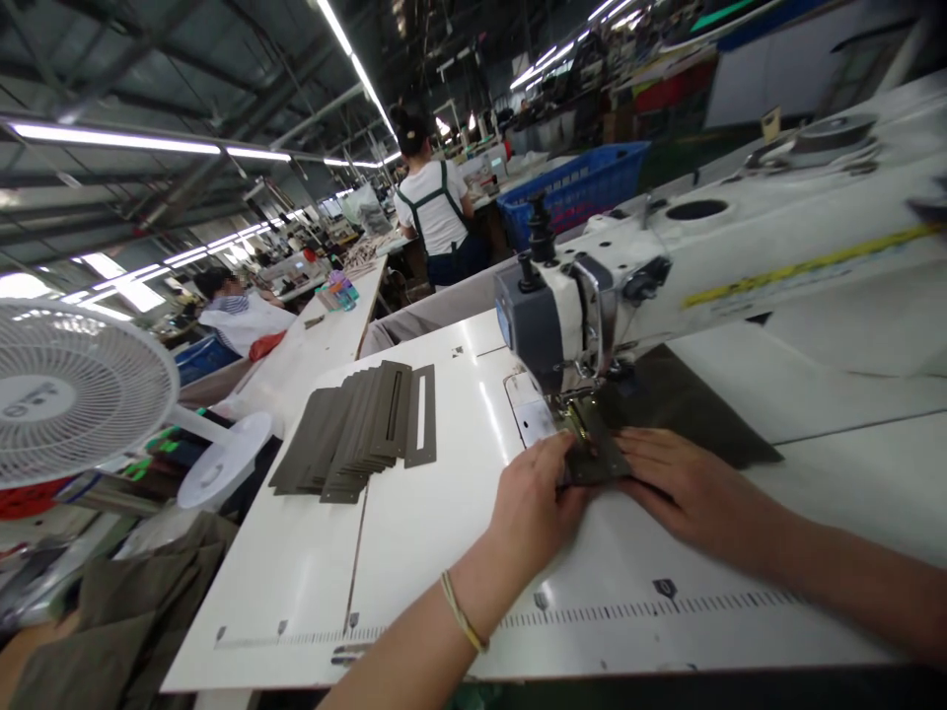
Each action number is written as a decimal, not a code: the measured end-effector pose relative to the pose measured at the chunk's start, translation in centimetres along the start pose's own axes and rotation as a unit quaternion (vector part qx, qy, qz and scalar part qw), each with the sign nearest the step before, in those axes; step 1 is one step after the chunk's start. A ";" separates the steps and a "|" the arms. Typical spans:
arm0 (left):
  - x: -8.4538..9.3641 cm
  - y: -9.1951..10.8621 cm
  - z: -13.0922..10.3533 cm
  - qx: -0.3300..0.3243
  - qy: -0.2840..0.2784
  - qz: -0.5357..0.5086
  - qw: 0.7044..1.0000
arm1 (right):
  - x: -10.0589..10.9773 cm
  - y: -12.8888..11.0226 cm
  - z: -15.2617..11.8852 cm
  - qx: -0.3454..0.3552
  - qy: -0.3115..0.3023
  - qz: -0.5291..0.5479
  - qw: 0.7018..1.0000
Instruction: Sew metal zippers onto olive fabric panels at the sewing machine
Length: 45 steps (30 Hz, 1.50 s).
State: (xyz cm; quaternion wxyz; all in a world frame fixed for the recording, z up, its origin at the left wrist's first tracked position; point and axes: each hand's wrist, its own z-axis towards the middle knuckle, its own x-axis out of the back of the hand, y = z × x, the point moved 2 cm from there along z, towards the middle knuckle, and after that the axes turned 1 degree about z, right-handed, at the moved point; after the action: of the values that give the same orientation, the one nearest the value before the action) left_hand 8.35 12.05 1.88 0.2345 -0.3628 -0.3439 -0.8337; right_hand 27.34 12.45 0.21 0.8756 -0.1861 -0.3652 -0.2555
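Note:
A dark olive fabric piece lies under the needle area of a white and grey sewing machine. My left hand pinches its left front edge, thumb below and fingers on top. On the right, my right hand presses its fingers together on the same piece's right edge. Behind my right hand, a larger dark fabric panel spreads on the white table. Left of the machine lies a fanned stack of slotted olive pieces, with one slotted piece at its right side.
A white fan stands at the left, above folded olive fabric. A blue crate is behind the machine. One person stands with back turned; another person sits at the far left. A ruler strip runs along the table's front.

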 end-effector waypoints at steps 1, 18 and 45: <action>0.1 0.1 0.0 -0.011 0.004 0.007 1.000 | 0.0 0.0 0.1 0.004 0.003 0.001 1.000; -0.3 1.4 2.1 -0.156 -0.008 0.174 0.972 | 1.3 0.0 1.8 0.029 -0.010 0.028 0.999; 0.1 -1.4 1.8 -0.088 -0.025 0.126 0.988 | -0.6 1.8 1.7 0.012 0.033 -0.063 0.997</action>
State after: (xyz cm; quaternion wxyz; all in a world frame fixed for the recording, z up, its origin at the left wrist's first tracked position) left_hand 8.25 14.32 2.28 0.2960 -0.4434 -0.2267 -0.8151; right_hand 27.08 14.93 0.68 0.8718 -0.1434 -0.3498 -0.3116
